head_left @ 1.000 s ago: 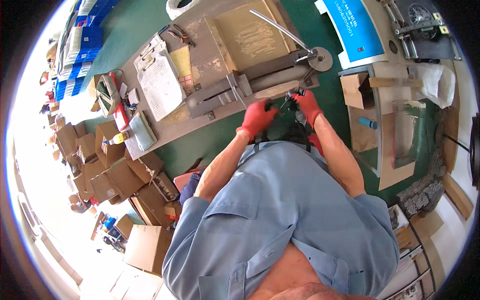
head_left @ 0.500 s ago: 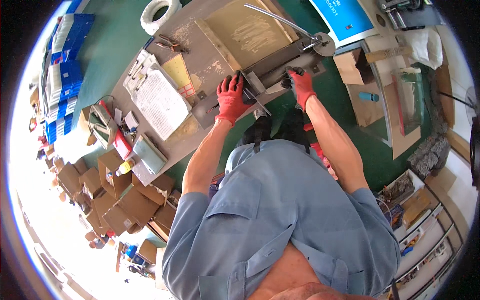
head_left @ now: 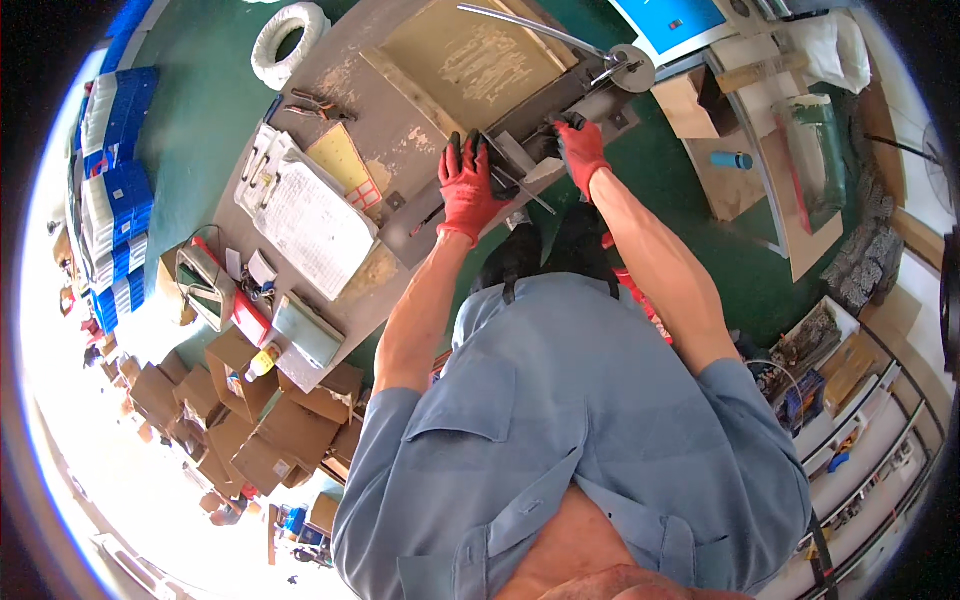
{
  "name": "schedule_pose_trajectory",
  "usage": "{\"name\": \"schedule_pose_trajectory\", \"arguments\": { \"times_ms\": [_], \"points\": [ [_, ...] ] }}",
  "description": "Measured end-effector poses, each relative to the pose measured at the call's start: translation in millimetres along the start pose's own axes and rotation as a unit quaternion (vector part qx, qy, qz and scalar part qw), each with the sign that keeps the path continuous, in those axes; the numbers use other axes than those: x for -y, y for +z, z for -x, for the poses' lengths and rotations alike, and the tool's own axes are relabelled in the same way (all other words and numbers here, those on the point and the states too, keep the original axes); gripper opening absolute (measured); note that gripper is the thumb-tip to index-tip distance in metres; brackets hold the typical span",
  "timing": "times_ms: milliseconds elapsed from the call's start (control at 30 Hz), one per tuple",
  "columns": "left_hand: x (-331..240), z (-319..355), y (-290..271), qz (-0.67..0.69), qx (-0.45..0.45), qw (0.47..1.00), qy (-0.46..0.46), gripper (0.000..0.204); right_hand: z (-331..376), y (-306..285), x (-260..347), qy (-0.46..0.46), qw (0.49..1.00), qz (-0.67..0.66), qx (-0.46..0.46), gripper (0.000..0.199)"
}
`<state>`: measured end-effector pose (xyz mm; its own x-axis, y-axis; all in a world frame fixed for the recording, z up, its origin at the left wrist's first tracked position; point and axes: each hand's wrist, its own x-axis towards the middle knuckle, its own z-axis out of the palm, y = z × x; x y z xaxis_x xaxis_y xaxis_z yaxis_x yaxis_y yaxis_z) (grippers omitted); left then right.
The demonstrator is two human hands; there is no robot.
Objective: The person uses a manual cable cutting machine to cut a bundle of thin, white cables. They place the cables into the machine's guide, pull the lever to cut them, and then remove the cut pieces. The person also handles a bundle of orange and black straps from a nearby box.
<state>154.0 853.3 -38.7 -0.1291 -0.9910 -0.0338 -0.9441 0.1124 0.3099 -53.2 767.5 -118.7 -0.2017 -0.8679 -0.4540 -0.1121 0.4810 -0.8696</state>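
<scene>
Both hands wear red gloves with black fingertips. My left hand lies at the bench's near edge, fingers stretched out and slightly apart, against a small metal block. A thin metal rod sticks out from beside that hand past the bench edge. My right hand is just right of the block, over a dark metal rail. Its fingers are curled together; whatever is between them is too small or hidden to make out. Beyond it, a long metal lever meets a round metal disc.
A wood-edged board lies behind the hands. Left on the bench are written sheets, a yellow card, pliers and a grey-green case. A blue panel stands far right; cardboard boxes are piled lower left.
My right hand has moved left, closer to the metal block, its fingers still curled. My left hand stays against the block. The whole view has shifted slightly.
</scene>
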Motion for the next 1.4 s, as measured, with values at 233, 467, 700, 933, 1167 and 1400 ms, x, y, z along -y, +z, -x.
{"name": "schedule_pose_trajectory", "arguments": {
  "times_ms": [233,467,700,933,1167,1400],
  "points": [
    [-11,-9,-5,-0.004,-0.002,1.000,-0.004,0.103,15,-4,26,0.017,1.000,0.000,0.024,0.029],
    [-8,-14,9,-0.007,0.012,1.000,-0.020,0.108,22,-3,32,-0.009,1.000,0.010,0.023,0.028],
    [-10,-16,10,-0.001,-0.005,1.000,-0.016,0.104,6,-2,4,0.016,0.999,0.008,0.048,0.027],
    [-13,-18,9,-0.016,-0.001,1.000,-0.014,0.097,3,1,1,-0.010,0.999,0.024,0.028,0.031],
    [-11,-18,9,-0.029,-0.006,1.000,-0.003,0.096,6,0,6,0.005,0.995,0.102,0.008,0.035],
    [-11,-17,10,-0.029,-0.009,1.000,-0.008,0.096,2,2,-2,-0.019,0.998,0.066,0.005,0.036]
  ]
}}
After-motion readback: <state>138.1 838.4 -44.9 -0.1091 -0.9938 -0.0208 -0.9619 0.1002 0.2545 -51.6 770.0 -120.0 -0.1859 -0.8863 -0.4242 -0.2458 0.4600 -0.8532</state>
